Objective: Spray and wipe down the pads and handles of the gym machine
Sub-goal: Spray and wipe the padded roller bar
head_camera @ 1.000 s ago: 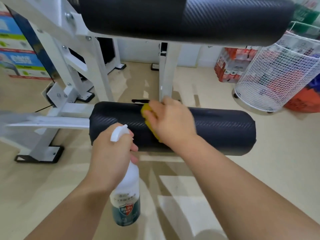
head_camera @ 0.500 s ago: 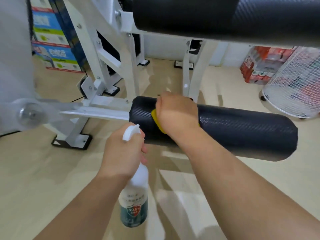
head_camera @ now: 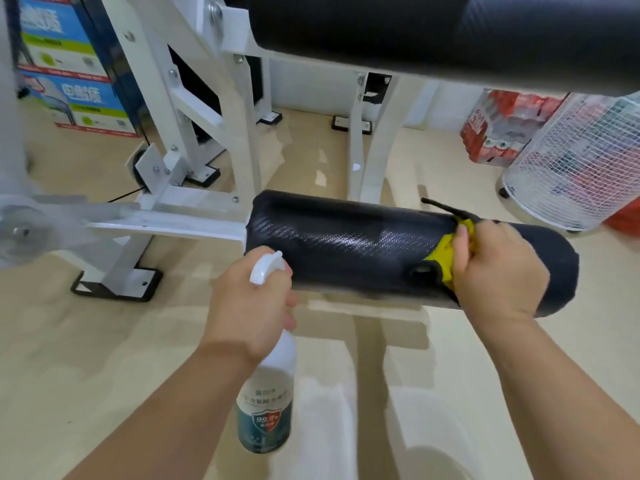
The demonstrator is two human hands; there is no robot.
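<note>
The left hand [head_camera: 252,306] is gripping the spray bottle [head_camera: 266,403] at its neck, fingers curled, forearm extending in from the lower left. The right hand [head_camera: 498,268] is holding the yellow cloth [head_camera: 445,258] under curled fingers, back of hand up, forearm reaching in from the lower right.

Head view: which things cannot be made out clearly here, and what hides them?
The yellow cloth: head view, mostly covered by the right hand; only one edge shows.
The spray bottle: neck and trigger hidden under the left hand; label text too blurred to read.
The upper pad: cut off by the top and right edges.
The metal arm at far left: blurred.
</note>
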